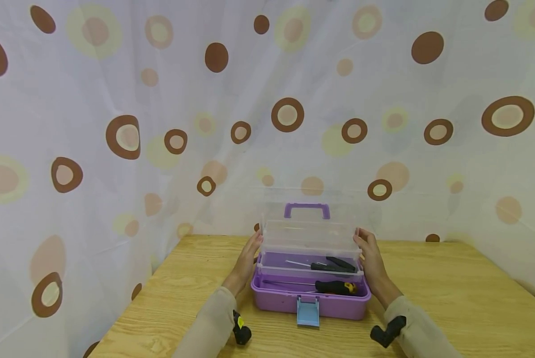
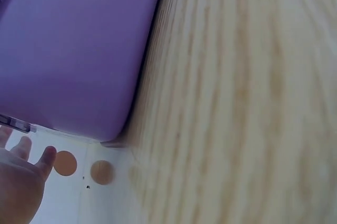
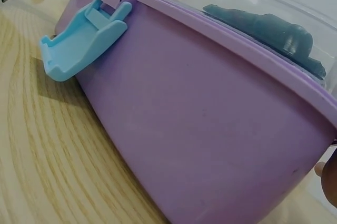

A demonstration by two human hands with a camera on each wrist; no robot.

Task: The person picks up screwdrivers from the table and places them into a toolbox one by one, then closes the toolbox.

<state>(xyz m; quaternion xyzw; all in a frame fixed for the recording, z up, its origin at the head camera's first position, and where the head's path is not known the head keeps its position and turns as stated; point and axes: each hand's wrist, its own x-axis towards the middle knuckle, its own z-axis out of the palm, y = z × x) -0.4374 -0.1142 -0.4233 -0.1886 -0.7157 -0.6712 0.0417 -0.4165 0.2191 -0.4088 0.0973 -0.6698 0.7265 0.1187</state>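
Note:
A purple toolbox point(image 1: 285, 303) stands on the wooden table with its see-through lid point(image 1: 312, 231) raised. My left hand point(image 1: 245, 258) holds the lid at its left edge; in the left wrist view a few of its fingers spread beyond the purple wall point(image 2: 79, 50). On the other side my right hand point(image 1: 372, 258) grips the lid's right edge with bent fingers. A screwdriver with a black and yellow handle point(image 1: 336, 287) lies in the base. Black-handled tools point(image 1: 339, 266) lie in the clear upper tray. The light blue latch point(image 1: 308, 313) hangs down in front, unfastened.
The wooden table point(image 1: 446, 288) spreads out on both sides of the toolbox. Behind it hangs a white curtain point(image 1: 249, 89) with brown and beige circles. A purple carrying handle point(image 1: 307, 205) tops the lid. Each wrist carries a black camera mount.

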